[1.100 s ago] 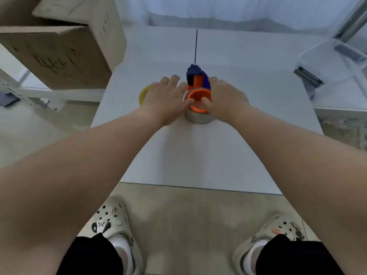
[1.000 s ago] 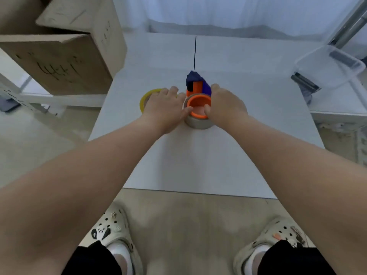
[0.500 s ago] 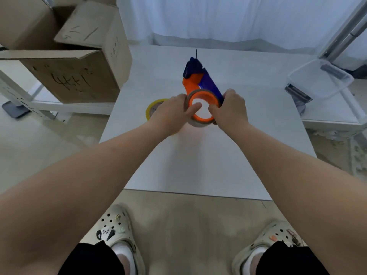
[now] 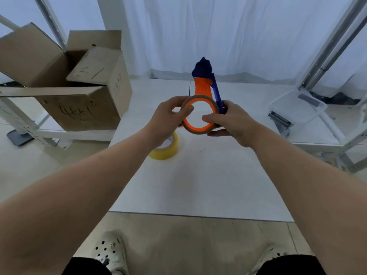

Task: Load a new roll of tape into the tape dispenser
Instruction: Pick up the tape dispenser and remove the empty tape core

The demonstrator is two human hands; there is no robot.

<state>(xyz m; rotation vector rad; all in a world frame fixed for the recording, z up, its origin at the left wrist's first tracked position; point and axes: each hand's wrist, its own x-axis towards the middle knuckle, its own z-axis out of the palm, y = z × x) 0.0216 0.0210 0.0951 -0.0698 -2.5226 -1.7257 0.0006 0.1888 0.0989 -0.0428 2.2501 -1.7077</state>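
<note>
While both hands hold dispenser up above white table point(image 4: 198, 185), yellow tape roll point(image 4: 165, 148) lies flat low on left, under left wrist. Left hand point(image 4: 168, 120) pinches left rim of orange ring, nearer to roll. Tape dispenser point(image 4: 204, 100) stands tall, long way pointing up and away. Right hand point(image 4: 230, 121) grips ring's right side, thumb inside hole.

1. One view only, worn on the person's head, wide-angle and curved at the edges.
2. It faces forward and down, over both forearms onto the white worktop point(image 4: 198, 185).
3. It sits close: the arms fill the lower corners, the shoes point(image 4: 111, 253) show straight below.
4. Far end: a white curtain point(image 4: 218, 32) closes the background, a cardboard box point(image 4: 79, 104) left.
</note>
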